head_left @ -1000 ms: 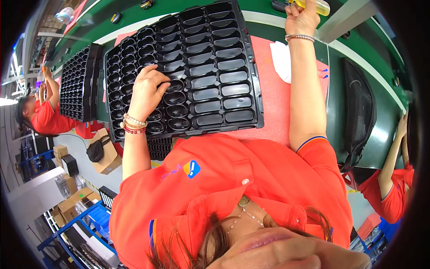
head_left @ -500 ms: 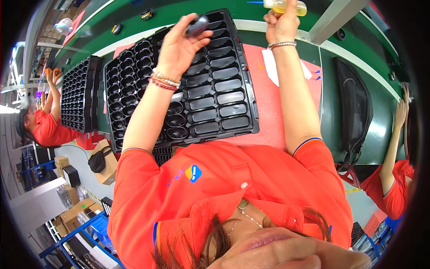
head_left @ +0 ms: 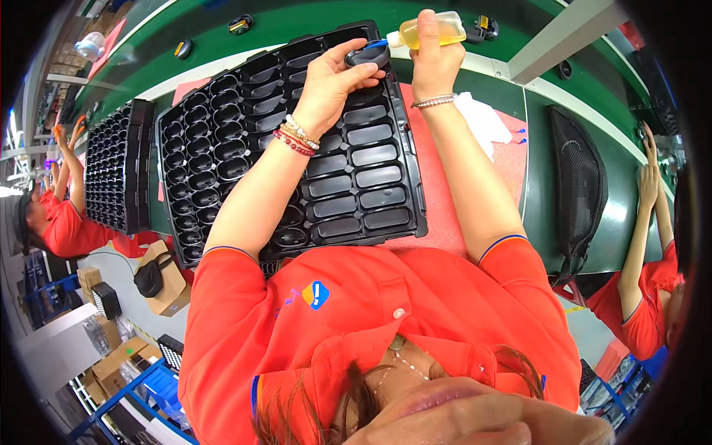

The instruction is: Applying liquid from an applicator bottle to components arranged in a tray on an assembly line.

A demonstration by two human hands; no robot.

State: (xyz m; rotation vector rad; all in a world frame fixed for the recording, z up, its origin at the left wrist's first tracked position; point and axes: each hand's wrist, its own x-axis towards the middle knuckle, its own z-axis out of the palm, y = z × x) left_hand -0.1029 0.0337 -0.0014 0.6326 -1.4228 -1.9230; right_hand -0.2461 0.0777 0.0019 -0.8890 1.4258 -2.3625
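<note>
My left hand [head_left: 335,83] is closed on a dark, rounded, hollow-looking plastic part [head_left: 368,56], pinched between thumb and fingers. My right hand [head_left: 437,65] grips a small squeeze bottle [head_left: 443,30] of yellow liquid, tipped on its side. Its thin blue nozzle [head_left: 377,44] reaches over the part's rim; whether it touches the inside cannot be made out. Both hands are above the far right corner of a large black moulded tray [head_left: 382,199], which has oval pockets on the left and longer rounded pockets on the right.
A pink mat [head_left: 445,185] lies under the tray, with a white cloth [head_left: 482,126] and blue tips [head_left: 522,136] on it. Small dark devices [head_left: 240,24] sit on the green belt beyond. A black mesh bag [head_left: 578,185] lies right; co-workers flank both sides. A metal post [head_left: 564,37] rises ahead.
My left hand has moved right with the dark part. My right hand has brought the bottle left and nearer, so its nozzle now meets the part's opening.
</note>
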